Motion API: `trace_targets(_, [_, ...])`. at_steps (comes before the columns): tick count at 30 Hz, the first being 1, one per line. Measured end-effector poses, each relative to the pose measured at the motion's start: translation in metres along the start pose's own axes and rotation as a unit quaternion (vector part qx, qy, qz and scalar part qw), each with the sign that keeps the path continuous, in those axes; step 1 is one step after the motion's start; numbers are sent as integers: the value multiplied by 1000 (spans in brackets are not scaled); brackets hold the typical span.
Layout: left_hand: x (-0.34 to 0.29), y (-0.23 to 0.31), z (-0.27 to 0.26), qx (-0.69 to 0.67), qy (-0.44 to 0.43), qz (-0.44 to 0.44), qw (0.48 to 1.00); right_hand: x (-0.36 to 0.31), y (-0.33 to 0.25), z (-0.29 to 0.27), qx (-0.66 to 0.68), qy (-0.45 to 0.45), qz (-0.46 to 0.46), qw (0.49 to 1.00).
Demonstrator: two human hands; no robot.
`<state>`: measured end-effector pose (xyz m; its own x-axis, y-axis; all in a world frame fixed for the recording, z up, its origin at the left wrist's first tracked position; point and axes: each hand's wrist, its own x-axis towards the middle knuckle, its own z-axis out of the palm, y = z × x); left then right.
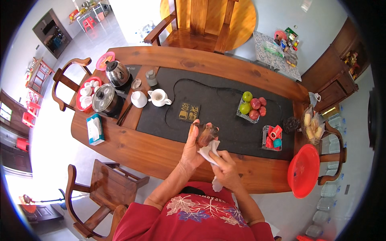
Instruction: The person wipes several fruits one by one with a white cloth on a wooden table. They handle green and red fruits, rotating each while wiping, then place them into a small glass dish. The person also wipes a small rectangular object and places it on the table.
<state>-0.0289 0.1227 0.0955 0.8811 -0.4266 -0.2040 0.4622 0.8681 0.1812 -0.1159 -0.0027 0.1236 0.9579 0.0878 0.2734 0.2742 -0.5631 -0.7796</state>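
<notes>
Above the table's near edge, my left hand [192, 149] is closed round a small brownish, glassy-looking cup-like piece [206, 134]; its exact kind cannot be made out. My right hand [226, 170] grips a crumpled white tissue [209, 152] and presses it against the near side of that piece. One end of the tissue hangs below my right fingers. Part of the piece is hidden by the tissue and my left fingers.
The wooden tea table [249, 165] has a dark inlay. Left stand a kettle [117, 73], a lidded pot [105, 98], a white pitcher [159, 97] and a tissue box [95, 129]. Right are a fruit dish [248, 117], a snack dish [272, 138] and a red basin [304, 170].
</notes>
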Motion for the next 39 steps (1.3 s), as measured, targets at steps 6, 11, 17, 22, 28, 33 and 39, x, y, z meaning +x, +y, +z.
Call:
trace_targets(6, [4,-10,3,9,3,-13,1000,25,-19,-12,-100,129,-74,984])
trace_targets(11, [5,-13,4,29,-9,-16,999,25,-2,12,-166,113,-85,976])
trace_targets(17, [2,9,8,-25,-68,-26,997,-1,17,-3,12,57,87,994])
trace_targets(22, [3,-6,1,-11,40,-14,999,41,-22,-10,-216,106,-28,970])
trace_targets(28, [4,-10,-16,51,2,-8,999,37,-14,8,-241,27,-83,967])
trace_targets(33, [3,-1,-17,-9,14,-21,1000,13,-11,11,-159,-28,-109,981])
trace_targets(39, [8,6,-3,3,-19,-49,999,7,-9,-22,-1,37,19,999])
